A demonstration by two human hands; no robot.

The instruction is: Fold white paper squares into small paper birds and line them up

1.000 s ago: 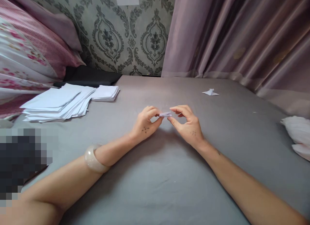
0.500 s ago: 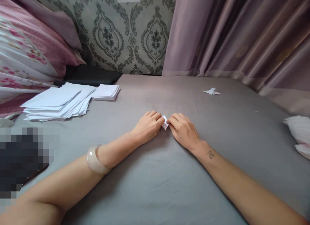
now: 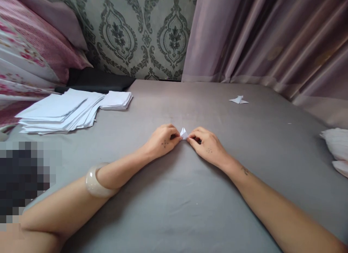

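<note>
A small white folded paper (image 3: 184, 134) is held low over the grey sheet, its two points upward. My left hand (image 3: 165, 140) pinches its left corner between thumb and fingers. On the opposite corner, my right hand (image 3: 205, 141) has a similar pinch. The paper's lower edge shows between the fingertips; parts of both corners are hidden by them. A pale bangle (image 3: 94, 184) circles my left forearm.
Stacks of white paper sheets (image 3: 54, 109) and a smaller paper pile (image 3: 115, 100) lie at the left. A folded paper figure (image 3: 239, 100) rests at the back right. White cloth (image 3: 337, 146) lies at the right edge, below purple curtains (image 3: 231, 35).
The folded paper has turned so its points face up, with its base held at both corners. Both hands have rotated to show more of their thumbs. The view has shifted slightly.
</note>
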